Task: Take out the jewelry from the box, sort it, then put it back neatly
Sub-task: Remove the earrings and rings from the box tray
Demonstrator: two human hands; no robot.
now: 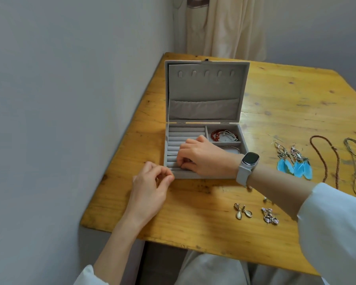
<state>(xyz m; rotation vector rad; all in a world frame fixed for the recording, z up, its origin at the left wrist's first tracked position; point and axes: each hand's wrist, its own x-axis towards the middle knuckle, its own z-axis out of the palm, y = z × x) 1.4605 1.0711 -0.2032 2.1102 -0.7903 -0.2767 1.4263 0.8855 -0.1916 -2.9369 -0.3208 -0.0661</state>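
The right hand [201,157] curls its fingertips into the ring rolls of the grey jewelry box [201,175], probably seating something small, though I cannot tell what; just beside them, the left hand [152,182] pinches thumb to fingers, contents unclear

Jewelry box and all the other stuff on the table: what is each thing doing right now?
Jewelry box: lid open, upright.
Red bead bracelet: inside the back right compartment.
Silver bangle: in the compartment in front of that.
Blue feather earrings: out on the table.
Two necklaces: out on the table.
Right hand: fingers curled at the ring rolls.
Left hand: fingertips pinched together, beside the box.
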